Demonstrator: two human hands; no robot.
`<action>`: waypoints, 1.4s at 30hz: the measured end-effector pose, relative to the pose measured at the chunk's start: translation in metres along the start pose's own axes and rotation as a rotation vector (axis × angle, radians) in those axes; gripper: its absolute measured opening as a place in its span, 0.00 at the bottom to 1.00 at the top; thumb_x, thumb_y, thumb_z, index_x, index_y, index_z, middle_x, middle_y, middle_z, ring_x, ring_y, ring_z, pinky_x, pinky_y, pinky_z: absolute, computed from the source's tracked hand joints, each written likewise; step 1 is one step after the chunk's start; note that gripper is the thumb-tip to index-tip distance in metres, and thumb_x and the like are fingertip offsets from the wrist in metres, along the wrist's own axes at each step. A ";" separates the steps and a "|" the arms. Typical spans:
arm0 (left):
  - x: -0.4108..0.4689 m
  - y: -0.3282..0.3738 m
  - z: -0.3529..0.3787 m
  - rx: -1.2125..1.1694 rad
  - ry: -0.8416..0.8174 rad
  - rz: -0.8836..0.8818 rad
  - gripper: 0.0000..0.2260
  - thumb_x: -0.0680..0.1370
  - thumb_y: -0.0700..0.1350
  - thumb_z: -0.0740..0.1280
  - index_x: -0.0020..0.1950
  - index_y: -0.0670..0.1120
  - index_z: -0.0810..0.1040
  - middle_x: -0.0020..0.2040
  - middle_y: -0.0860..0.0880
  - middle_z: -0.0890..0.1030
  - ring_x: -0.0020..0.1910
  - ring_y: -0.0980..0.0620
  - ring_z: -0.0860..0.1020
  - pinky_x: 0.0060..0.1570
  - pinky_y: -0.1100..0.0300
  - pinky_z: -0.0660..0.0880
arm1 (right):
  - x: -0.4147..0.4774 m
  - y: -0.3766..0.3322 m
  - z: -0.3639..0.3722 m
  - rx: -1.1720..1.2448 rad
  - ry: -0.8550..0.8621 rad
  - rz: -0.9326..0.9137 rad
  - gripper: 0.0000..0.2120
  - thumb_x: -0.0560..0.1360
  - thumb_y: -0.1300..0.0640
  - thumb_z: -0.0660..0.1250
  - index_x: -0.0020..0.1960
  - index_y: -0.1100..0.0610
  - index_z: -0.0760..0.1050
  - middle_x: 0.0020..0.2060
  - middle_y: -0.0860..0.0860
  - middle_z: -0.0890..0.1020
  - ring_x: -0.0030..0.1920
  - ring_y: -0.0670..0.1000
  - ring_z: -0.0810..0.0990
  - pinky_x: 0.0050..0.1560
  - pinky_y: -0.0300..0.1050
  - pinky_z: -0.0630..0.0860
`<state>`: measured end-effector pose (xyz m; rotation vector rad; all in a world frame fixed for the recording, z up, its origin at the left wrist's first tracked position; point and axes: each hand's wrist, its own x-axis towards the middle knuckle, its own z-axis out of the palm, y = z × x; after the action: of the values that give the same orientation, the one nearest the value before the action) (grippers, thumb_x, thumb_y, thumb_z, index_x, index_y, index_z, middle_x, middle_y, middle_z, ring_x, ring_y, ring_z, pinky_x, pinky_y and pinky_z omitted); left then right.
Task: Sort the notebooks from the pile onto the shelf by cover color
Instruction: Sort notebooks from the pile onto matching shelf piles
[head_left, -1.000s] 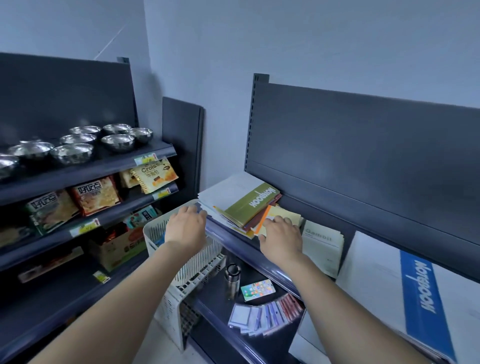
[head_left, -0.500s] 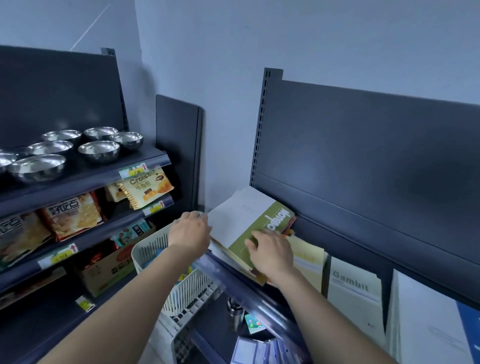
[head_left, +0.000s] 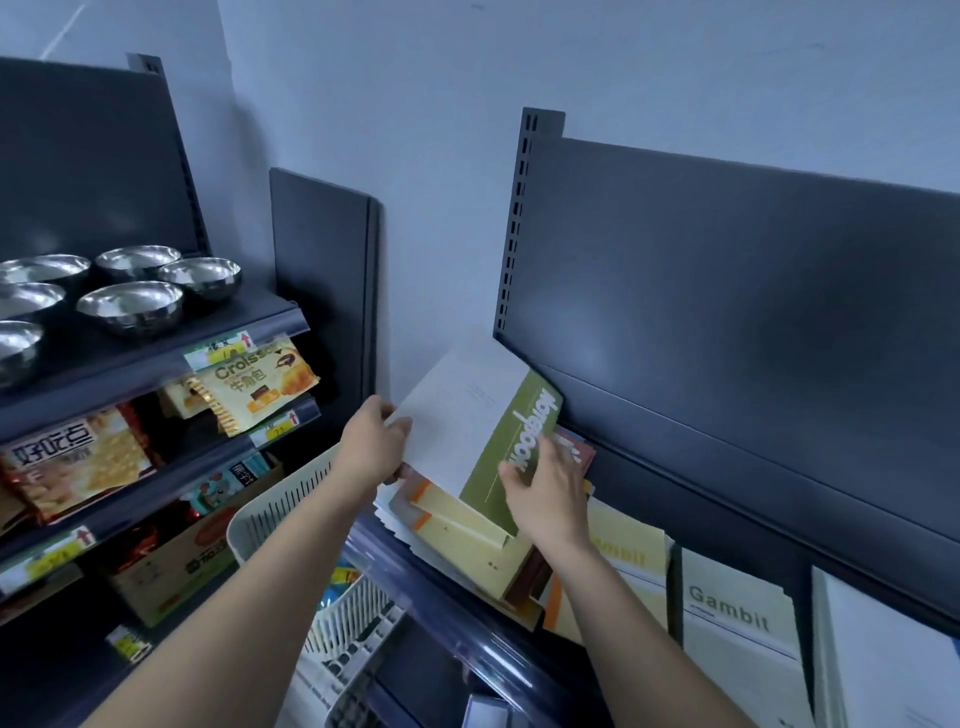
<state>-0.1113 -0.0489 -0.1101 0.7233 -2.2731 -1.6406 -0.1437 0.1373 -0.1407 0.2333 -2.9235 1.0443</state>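
Between left hand and right hand, white-green notebook tilts above pile.

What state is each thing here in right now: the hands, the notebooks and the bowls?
Top notebook, closed, tilted up, held.
Left hand, grips the top notebook's left edge.
Right hand, fingers lie on its green band.
Pile, lying flat, messy, under the top notebook.
Gambit notebook, closed, lying flat.
Bowls, upright, empty.
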 end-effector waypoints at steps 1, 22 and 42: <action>0.000 0.000 0.000 -0.086 -0.001 -0.005 0.07 0.82 0.42 0.59 0.56 0.39 0.69 0.41 0.40 0.73 0.25 0.49 0.70 0.21 0.61 0.63 | 0.002 -0.001 0.000 0.082 0.035 0.058 0.32 0.78 0.43 0.62 0.75 0.57 0.59 0.74 0.54 0.64 0.74 0.55 0.61 0.73 0.53 0.61; -0.001 -0.019 0.018 0.892 -0.224 0.171 0.32 0.68 0.67 0.69 0.60 0.44 0.74 0.59 0.45 0.75 0.58 0.45 0.73 0.56 0.52 0.74 | -0.034 -0.007 -0.054 0.587 0.570 0.181 0.06 0.81 0.57 0.58 0.49 0.51 0.73 0.39 0.44 0.79 0.39 0.46 0.77 0.36 0.40 0.70; -0.066 0.013 0.052 0.125 -0.197 0.257 0.09 0.80 0.44 0.61 0.58 0.43 0.68 0.48 0.48 0.75 0.41 0.50 0.74 0.40 0.56 0.69 | -0.105 0.035 -0.108 0.364 0.825 0.213 0.05 0.81 0.59 0.58 0.49 0.57 0.71 0.34 0.45 0.76 0.34 0.45 0.73 0.33 0.41 0.68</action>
<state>-0.0834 0.0309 -0.1095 0.2864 -2.4992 -1.5188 -0.0477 0.2455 -0.0871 -0.4183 -2.0393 1.2920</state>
